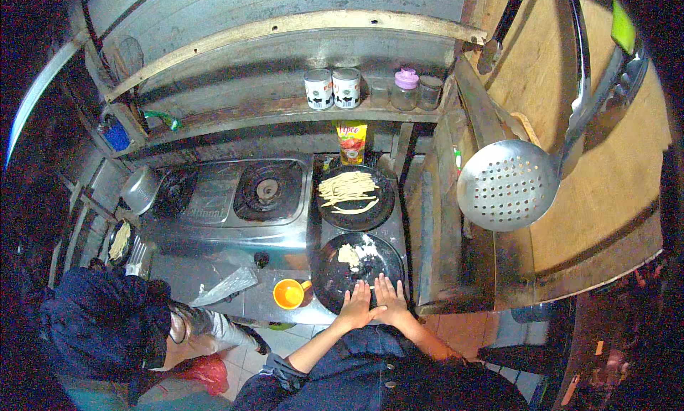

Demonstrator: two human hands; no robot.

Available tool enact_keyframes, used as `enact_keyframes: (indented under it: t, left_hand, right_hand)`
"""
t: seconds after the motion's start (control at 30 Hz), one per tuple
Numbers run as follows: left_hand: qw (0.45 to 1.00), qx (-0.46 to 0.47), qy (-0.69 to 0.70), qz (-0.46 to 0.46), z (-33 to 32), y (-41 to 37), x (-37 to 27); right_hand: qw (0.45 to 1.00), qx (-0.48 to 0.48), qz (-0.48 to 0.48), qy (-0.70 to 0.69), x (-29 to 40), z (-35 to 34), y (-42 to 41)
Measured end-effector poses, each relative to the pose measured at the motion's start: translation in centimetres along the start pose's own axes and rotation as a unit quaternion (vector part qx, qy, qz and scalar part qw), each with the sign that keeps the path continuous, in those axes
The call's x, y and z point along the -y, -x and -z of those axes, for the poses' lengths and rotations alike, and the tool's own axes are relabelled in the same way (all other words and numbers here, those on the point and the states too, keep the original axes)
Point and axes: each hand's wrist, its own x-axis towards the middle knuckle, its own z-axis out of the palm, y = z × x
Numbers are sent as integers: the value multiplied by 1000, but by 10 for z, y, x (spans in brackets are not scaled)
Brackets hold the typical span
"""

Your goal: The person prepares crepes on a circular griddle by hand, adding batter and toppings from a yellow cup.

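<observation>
My left hand [357,307] and my right hand [391,303] lie palm down, side by side, on the near edge of a round black plate [327,283]. Their fingers point away from me and the thumbs meet or overlap. A small pale sliver, perhaps dough, shows between the fingertips; what lies under the palms is hidden. Beyond my fingers, a lump of pale dough [349,255] sits on the plate beside a patch of white flour [367,246]. Behind it, a second black plate [352,222] carries a pile of thin dough strips [348,189].
An orange cup [289,294] stands left of the near plate. Further left are a Rinnai gas stove [214,197], a clear plastic sheet [230,287] and another person [107,320]. Cans [318,89] and jars [404,93] line the shelf. A perforated skimmer [509,185] hangs at right.
</observation>
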Motion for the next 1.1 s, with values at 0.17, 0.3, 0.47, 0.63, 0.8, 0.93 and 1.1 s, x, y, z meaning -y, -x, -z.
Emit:
enact_keyframes:
  t: [0.17, 0.3, 0.47, 0.63, 0.8, 0.93, 1.1]
  left_hand:
    - [1000, -3, 4, -5, -5, 4, 2]
    - [1000, 3, -12, 1, -6, 3, 5]
    - [999, -8, -44, 3, -7, 4, 6]
    - [1000, 7, -22, -17, 5, 4, 10]
    - [997, 21, 34, -65, 9, 5, 16]
    - [991, 116, 6, -62, 6, -1, 22]
    - [993, 104, -4, -55, 2, -5, 24]
  right_hand:
    - [992, 77, 50, -81, 1, 4, 4]
    - [989, 145, 24, -7, -8, 14, -1]
    - [986, 167, -30, -1, -25, 24, 0]
    - [986, 167, -27, -5, -22, 48, -11]
    - [980, 161, 53, -102, -14, 40, -21]
    - [957, 219, 49, -181, -9, 27, -13]
    - [950, 207, 16, -234, -3, 20, -11]
